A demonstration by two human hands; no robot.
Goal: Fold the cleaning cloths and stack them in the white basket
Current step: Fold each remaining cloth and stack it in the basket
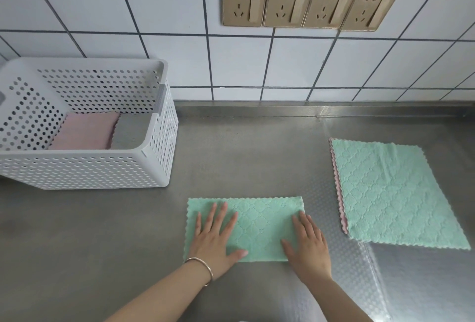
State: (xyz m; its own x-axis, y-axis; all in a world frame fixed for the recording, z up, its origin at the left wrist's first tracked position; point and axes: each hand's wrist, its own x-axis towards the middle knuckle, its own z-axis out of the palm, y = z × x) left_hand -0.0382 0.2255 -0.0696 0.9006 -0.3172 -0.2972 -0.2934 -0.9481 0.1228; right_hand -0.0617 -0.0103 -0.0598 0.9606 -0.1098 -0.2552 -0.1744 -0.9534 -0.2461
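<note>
A green cleaning cloth (259,221), folded into a rectangle, lies flat on the steel counter in front of me. My left hand (216,239) presses flat on its left half with fingers spread. My right hand (307,244) lies flat on its right end, fingers straight. To the right, an unfolded green cloth (390,193) lies spread on top of a pink cloth whose edge (338,193) shows along its left side. The white perforated basket (154,167) stands at the left and holds a folded pink cloth (84,131) on its floor.
The steel counter (231,154) runs back to a tiled wall with a row of several gold sockets (311,2). A patterned clear film (341,283) covers the counter's right part.
</note>
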